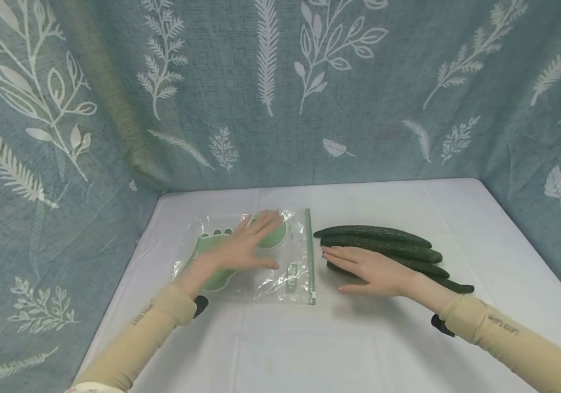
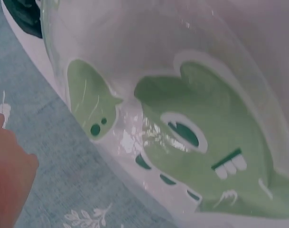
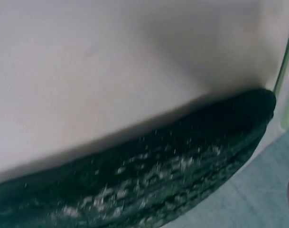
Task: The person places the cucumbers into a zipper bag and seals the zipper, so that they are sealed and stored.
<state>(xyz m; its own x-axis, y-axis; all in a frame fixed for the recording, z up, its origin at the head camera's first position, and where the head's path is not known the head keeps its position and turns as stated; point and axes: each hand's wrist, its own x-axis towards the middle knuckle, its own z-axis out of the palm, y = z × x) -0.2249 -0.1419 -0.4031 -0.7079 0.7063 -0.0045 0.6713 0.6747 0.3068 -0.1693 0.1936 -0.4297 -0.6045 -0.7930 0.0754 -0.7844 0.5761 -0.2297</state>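
Note:
A clear zip bag with a green cartoon print lies flat on the left part of the table. My left hand is over it with fingers extended and thumb out to the side; whether it touches the plastic I cannot tell. In the left wrist view the printed bag fills most of the picture. Several dark green cucumbers lie side by side on the right. Above their left ends is my right hand, fingers straight, gripping nothing. One bumpy cucumber crosses the right wrist view.
The bag's green zip strip faces the cucumbers, a small gap away. A white cloth covers the table. Blue-green curtains with white leaf patterns enclose the back and both sides.

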